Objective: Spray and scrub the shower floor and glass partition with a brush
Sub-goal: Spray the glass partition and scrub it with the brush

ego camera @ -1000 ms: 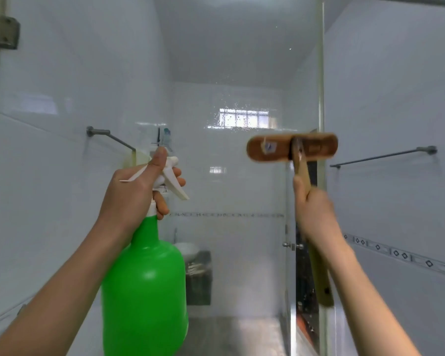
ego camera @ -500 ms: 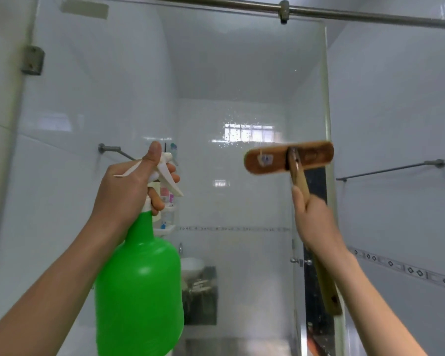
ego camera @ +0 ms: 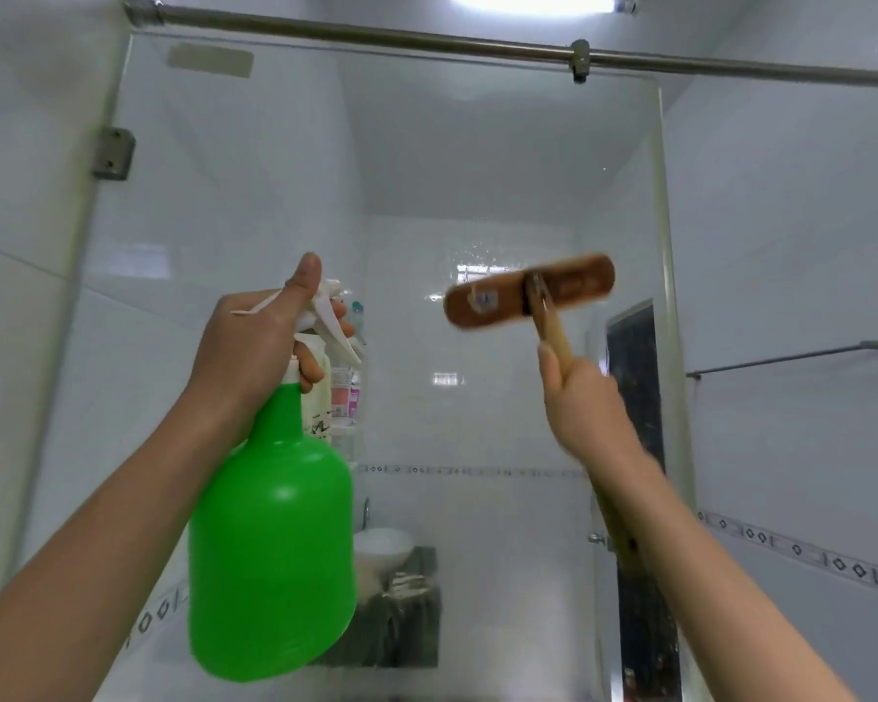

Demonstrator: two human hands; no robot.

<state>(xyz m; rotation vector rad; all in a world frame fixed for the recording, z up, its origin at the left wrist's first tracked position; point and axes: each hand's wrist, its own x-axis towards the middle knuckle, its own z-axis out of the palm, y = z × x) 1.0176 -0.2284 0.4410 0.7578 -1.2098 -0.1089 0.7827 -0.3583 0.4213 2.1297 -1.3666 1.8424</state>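
A person's left hand (ego camera: 259,347) grips the neck of a green spray bottle (ego camera: 275,549). Its fingers are curled round the white trigger (ego camera: 333,321) and its thumb stands straight up beside the sprayer head. The bottle hangs upright in front of the left half of the glass partition (ego camera: 477,169), with its nozzle turned toward the pane.

The right hand (ego camera: 584,397) is closed round the wooden handle (ego camera: 556,331) of a scrubbing brush (ego camera: 528,296), thumb laid along the shaft. The long brown brush head sits crosswise at the top of the handle, its right end tipped slightly higher, raised before the right half of the partition. Brush and hand are blurred, and whether the bristles touch the glass cannot be told. The lower end of the handle runs down past the right forearm.

A metal rail (ego camera: 427,40) crosses above the partition's top edge, and a metal bracket (ego camera: 114,153) clamps its left edge. Through the partition, toiletry bottles (ego camera: 343,392) stand on a small shelf just behind the sprayer, and a white washbasin (ego camera: 384,544) sits lower down, beside the belly of the bottle. To the right of the partition, a towel bar (ego camera: 802,354) is fixed to the white tiled wall, with a patterned tile border (ego camera: 807,549) running below it.
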